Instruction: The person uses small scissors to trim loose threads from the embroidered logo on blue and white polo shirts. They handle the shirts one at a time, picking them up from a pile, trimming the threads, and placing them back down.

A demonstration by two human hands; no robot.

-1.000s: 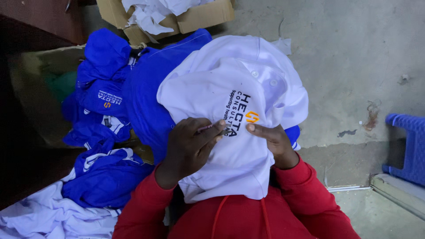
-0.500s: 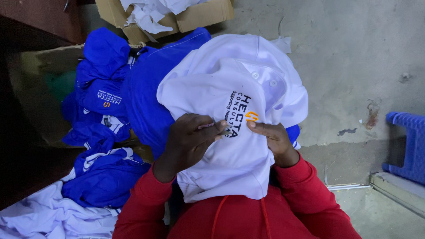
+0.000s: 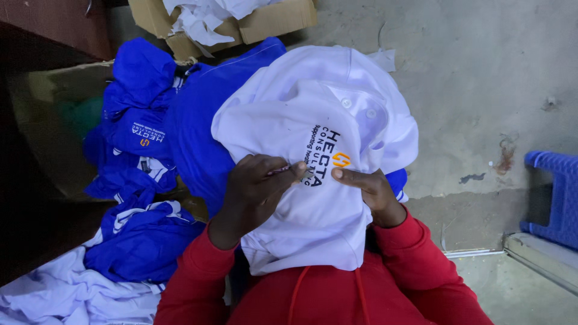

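Two hands at work: both rest on one white shirt, seen in the single head view looking down.
Head view, white shirt: it is bunched up in front of the person's chest, its buttoned placket facing up and a small printed mark with an orange spot near the middle of the cloth.
Head view, left hand: its fingers are curled shut, pinching a small thin thing against the white shirt just left of the printed mark; what that thing is cannot be told.
Head view, right hand: it grips the white shirt from the right, thumb laid flat on top beside the printed mark, the other fingers hidden under the cloth.
Head view, sleeves: both arms wear red sleeves, and a red top with cords fills the bottom edge.
Head view, blue shirts: a heap of them lies on the left, one spread partly under the white shirt and touching it.
Head view, pale cloth: it lies at the lower left, next to the blue shirts.
Head view, cardboard box: it sits at the top, holding white cloth.
Head view, floor: bare grey concrete, with a blue plastic stool at the right edge.
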